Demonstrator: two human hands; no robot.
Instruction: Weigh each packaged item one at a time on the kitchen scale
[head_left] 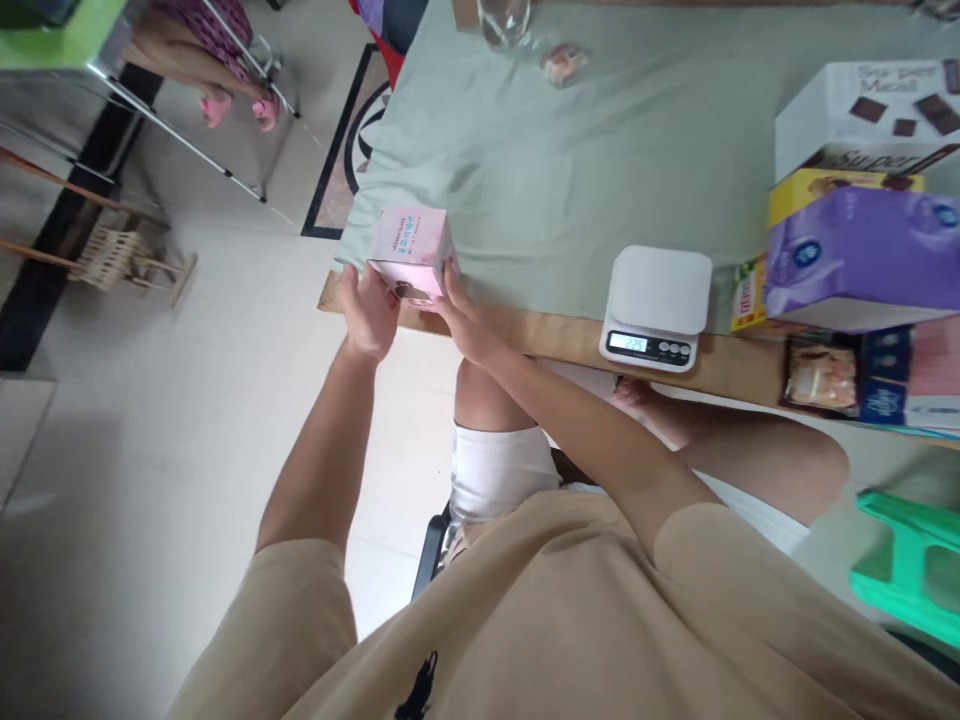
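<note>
1. At the table's near-left corner, both hands clamp one small pink box [412,250]. Left hand [367,315] grips its left side, thumb up along the edge; right hand [465,320] presses the right side w/ fingers reaching under the front. Hands sit close together, box between them, neither free.
2. Box sits at the edge where the green cloth [540,170] ends; can't tell whether its base rests on the cloth or hangs just above. Two-sided grip keeps it level, printed top face up twd the camera.
3. Both forearms stretch out from beige sleeves; the person is seated, bare knees under the table edge, so the reach goes fwd and left.
4. Right of the hands, apart from them, a white kitchen scale [656,305] stands on the bare wood strip [555,340] w/ its display lit; digits too small to read for sure. Platform has nothing on it.
5. Farther right, stacked goods: purple pack [862,260] on a yellow box [795,185], white chocolate-print carton [862,110] behind, snack packet [821,375] and blue-pink boxes at the table's front edge. Kept in one pile, well apart from the pink box.
6. Far end of the cloth: clear glass [504,20] and a small wrapped item [562,62].
7. Floor: green plastic stool [915,560] at right; another person's feet in pink slippers [236,105] top left by a metal frame.
</note>
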